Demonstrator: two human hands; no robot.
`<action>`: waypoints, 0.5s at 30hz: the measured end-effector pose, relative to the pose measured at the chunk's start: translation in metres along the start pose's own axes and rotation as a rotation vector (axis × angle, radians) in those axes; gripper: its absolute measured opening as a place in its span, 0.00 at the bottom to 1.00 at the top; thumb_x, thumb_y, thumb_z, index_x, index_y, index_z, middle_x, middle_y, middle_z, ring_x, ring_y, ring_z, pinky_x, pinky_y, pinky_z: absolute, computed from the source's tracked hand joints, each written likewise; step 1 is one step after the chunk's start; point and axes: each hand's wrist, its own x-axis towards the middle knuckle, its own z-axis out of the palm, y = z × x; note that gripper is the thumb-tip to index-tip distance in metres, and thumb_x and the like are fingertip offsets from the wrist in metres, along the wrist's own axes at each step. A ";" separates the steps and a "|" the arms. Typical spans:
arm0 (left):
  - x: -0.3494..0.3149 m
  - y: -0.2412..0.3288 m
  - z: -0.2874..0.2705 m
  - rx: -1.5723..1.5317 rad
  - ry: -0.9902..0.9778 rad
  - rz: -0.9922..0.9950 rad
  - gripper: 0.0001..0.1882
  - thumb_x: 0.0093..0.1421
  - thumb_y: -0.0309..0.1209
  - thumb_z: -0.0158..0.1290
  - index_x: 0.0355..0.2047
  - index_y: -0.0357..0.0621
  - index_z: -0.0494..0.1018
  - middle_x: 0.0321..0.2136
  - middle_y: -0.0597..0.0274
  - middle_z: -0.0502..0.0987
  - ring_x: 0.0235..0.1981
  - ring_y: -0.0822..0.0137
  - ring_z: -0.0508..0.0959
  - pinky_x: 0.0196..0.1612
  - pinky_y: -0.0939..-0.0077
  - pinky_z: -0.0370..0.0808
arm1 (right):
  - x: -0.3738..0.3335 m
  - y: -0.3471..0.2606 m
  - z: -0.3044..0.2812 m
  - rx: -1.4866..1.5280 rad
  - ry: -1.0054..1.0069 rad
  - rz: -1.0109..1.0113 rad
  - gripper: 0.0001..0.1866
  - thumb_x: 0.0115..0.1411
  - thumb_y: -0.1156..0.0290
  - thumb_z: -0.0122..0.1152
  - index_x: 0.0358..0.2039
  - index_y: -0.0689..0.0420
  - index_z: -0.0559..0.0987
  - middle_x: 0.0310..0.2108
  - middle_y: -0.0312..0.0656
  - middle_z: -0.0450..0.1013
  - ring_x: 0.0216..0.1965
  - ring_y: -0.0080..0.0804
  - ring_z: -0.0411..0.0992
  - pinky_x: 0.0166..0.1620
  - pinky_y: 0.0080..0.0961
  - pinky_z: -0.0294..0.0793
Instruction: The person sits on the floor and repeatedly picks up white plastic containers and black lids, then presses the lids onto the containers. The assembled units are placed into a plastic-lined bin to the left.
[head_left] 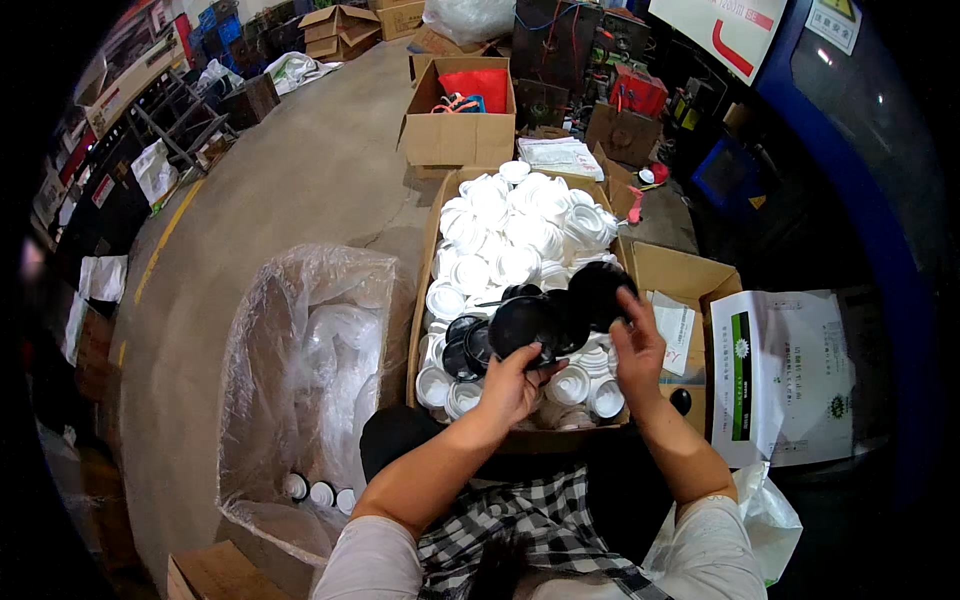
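Observation:
In front of me a cardboard box holds a heap of white round plastic lids. Several black round lids lie on top of the white ones near the middle. My left hand is closed on a black lid, thumb on its face. Another black lid is tilted up at my right hand, whose fingers hold it by its right edge. Between the two hands more dark lids overlap, and I cannot make out where each one ends.
Left of the lids stands a box lined with clear plastic, a few white lids at its near end. Beyond the heap is a cardboard box with a red item inside. To the right are an open carton and a white printed sack.

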 end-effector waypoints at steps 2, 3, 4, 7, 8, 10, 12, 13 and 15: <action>-0.001 0.013 -0.005 -0.043 -0.094 -0.013 0.18 0.56 0.27 0.44 0.48 0.39 0.64 0.44 0.53 0.70 0.44 0.56 0.72 0.45 0.53 0.72 | 0.017 0.001 0.005 0.147 0.281 0.177 0.19 0.56 0.80 0.50 0.50 0.65 0.67 0.47 0.45 0.66 0.48 0.33 0.66 0.51 0.25 0.64; -0.003 0.020 -0.006 -0.074 -0.121 -0.024 0.19 0.56 0.31 0.44 0.48 0.40 0.63 0.45 0.52 0.70 0.46 0.55 0.71 0.46 0.50 0.70 | 0.023 0.009 0.004 0.304 0.336 0.201 0.19 0.56 0.80 0.50 0.50 0.65 0.67 0.45 0.44 0.68 0.47 0.32 0.67 0.50 0.25 0.65; -0.005 0.025 -0.004 -0.102 -0.144 -0.035 0.20 0.56 0.34 0.44 0.49 0.41 0.63 0.46 0.51 0.69 0.48 0.53 0.69 0.48 0.48 0.68 | 0.026 0.018 0.002 0.466 0.389 0.229 0.19 0.56 0.80 0.50 0.49 0.65 0.68 0.43 0.44 0.69 0.45 0.31 0.68 0.50 0.25 0.67; -0.013 0.038 0.006 -0.138 -0.181 0.002 0.23 0.60 0.45 0.39 0.48 0.43 0.65 0.45 0.56 0.71 0.48 0.56 0.70 0.51 0.51 0.65 | 0.018 0.028 0.006 0.520 0.304 0.247 0.24 0.53 0.84 0.48 0.53 0.63 0.64 0.47 0.46 0.66 0.45 0.31 0.68 0.48 0.25 0.69; -0.014 0.041 0.007 -0.170 -0.199 0.003 0.24 0.60 0.47 0.39 0.48 0.43 0.65 0.46 0.56 0.71 0.49 0.56 0.69 0.51 0.51 0.65 | 0.014 0.029 0.008 0.493 0.270 0.238 0.25 0.53 0.85 0.47 0.54 0.62 0.63 0.47 0.46 0.65 0.45 0.31 0.67 0.47 0.25 0.70; -0.012 0.042 0.004 -0.186 -0.182 0.025 0.27 0.59 0.53 0.37 0.51 0.49 0.63 0.49 0.58 0.68 0.52 0.56 0.65 0.53 0.48 0.60 | 0.005 0.027 0.018 0.480 0.172 0.280 0.30 0.51 0.86 0.47 0.57 0.61 0.58 0.48 0.44 0.64 0.45 0.29 0.66 0.47 0.23 0.68; -0.007 0.041 -0.003 -0.284 -0.176 0.013 0.28 0.59 0.54 0.37 0.54 0.53 0.60 0.51 0.58 0.66 0.54 0.55 0.63 0.56 0.42 0.53 | -0.001 0.020 0.033 0.395 0.134 0.302 0.29 0.50 0.86 0.47 0.55 0.59 0.62 0.45 0.42 0.67 0.43 0.27 0.68 0.48 0.22 0.68; -0.004 0.040 -0.002 -0.318 -0.230 0.007 0.27 0.59 0.54 0.36 0.53 0.55 0.61 0.52 0.59 0.65 0.56 0.56 0.60 0.56 0.43 0.52 | -0.009 0.030 0.036 0.327 0.103 0.391 0.27 0.50 0.86 0.48 0.53 0.60 0.65 0.46 0.41 0.67 0.42 0.26 0.68 0.48 0.21 0.66; -0.005 0.035 0.004 -0.290 -0.171 0.055 0.27 0.59 0.53 0.37 0.52 0.52 0.62 0.50 0.58 0.67 0.54 0.57 0.63 0.56 0.48 0.55 | -0.024 0.047 0.048 -0.005 0.104 0.238 0.24 0.50 0.83 0.53 0.50 0.61 0.68 0.42 0.39 0.67 0.40 0.26 0.68 0.46 0.20 0.66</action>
